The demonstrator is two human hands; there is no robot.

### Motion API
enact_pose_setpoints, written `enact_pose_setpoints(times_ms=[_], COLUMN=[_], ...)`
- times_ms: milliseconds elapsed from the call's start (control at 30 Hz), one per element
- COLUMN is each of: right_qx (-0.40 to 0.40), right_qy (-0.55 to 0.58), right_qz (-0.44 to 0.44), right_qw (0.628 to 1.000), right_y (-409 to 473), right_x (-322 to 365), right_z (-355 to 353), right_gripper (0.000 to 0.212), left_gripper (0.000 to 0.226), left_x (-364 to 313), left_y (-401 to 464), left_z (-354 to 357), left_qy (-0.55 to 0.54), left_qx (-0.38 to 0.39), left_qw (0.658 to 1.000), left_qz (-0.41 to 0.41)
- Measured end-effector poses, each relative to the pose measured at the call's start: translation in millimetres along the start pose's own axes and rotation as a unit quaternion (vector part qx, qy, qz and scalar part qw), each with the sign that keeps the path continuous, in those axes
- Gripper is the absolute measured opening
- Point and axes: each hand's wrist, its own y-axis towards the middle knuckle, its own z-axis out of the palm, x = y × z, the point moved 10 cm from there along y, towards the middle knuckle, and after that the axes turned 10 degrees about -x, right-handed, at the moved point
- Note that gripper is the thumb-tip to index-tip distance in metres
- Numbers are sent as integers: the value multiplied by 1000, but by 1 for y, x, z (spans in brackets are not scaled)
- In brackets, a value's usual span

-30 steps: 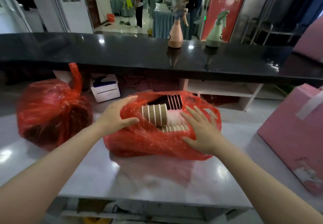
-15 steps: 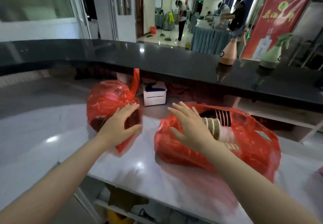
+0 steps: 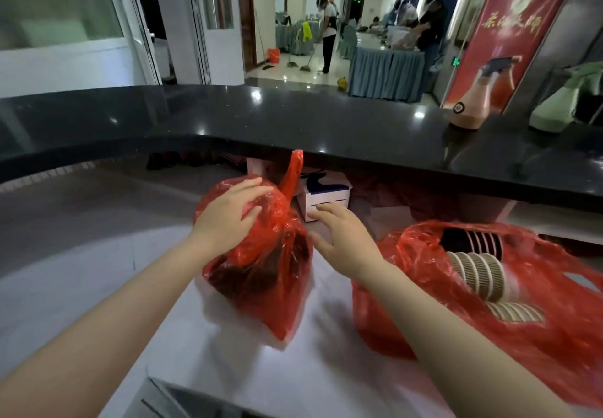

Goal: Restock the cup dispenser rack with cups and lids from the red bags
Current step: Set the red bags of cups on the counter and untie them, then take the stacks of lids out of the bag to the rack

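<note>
steadying the knotted red plastic bag (image 3: 257, 261) mid-frame, my left hand (image 3: 228, 218) presses flat; right hand (image 3: 342, 238) hovers spread, ready to untie.

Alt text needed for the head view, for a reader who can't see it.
A person's left hand rests on a knotted red bag on a white counter, while the open right hand reaches toward it. To the right lies an open red bag showing stacked paper cups.
</note>
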Motion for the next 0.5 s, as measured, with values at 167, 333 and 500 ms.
enact_pose_setpoints(times_ms=[167, 333, 500], right_qx=[10, 103, 145], right_qy=[46, 82, 34], right_qz=[84, 124, 94], right_qw=[995, 983, 984], right_y=[21, 37, 38], right_x=[-15, -15, -16], right_z=[25, 79, 105], right_gripper=[33, 57, 48], left_gripper=[68, 71, 33], left_x=[4, 39, 64], left_y=[28, 22, 11], left_z=[53, 73, 41], left_qy=[64, 210, 174], left_qx=[121, 157, 50], left_qw=[990, 964, 980], left_qz=[17, -39, -85])
